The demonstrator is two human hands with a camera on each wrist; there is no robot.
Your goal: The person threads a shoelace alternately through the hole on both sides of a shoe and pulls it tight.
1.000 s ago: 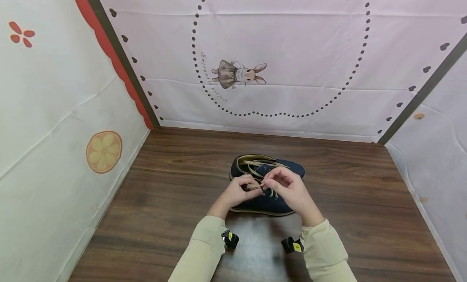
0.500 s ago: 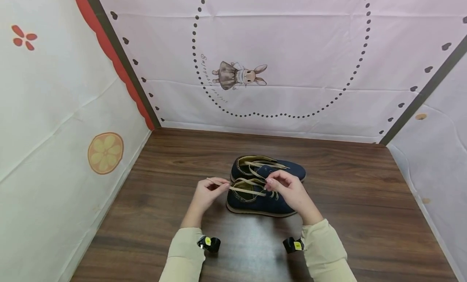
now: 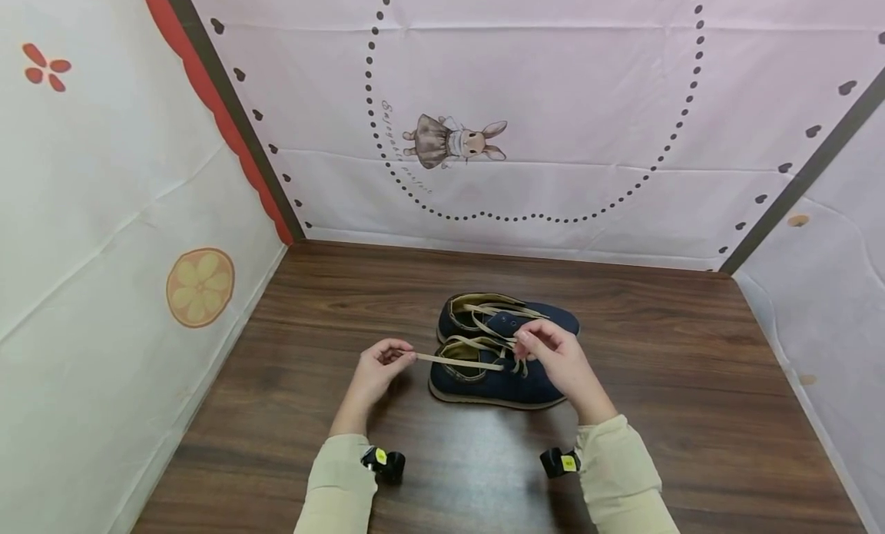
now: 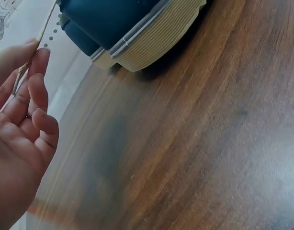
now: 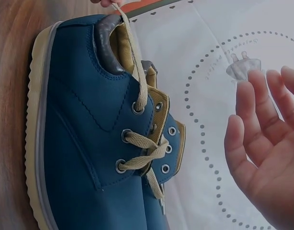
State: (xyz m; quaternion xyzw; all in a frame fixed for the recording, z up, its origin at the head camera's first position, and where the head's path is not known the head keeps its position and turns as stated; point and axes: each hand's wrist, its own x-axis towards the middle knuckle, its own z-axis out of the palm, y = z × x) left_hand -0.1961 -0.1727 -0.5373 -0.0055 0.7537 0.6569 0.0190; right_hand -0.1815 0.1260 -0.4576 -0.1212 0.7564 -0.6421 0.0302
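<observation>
Two navy blue lace-up shoes stand side by side, toes to the right: the near shoe and the far shoe. Between thumb and fingers, my left hand pinches the end of a beige shoelace. The lace runs straight from the near shoe's top eyelet out past its heel, and its loose end lies across the fingers in the left wrist view. My right hand hovers over the near shoe's lacing, overlapping it in the head view. Its fingers are relaxed, with nothing between them in the right wrist view.
The shoes stand on a dark wood-grain tabletop. Behind it hangs a pale printed cloth, with similar cloths at both sides. The far shoe's laces lie loose over its opening.
My left hand has moved left from the shoe, drawing the shoelace out straight. My right hand has shifted slightly right, and its fingers have come away from the lace.
</observation>
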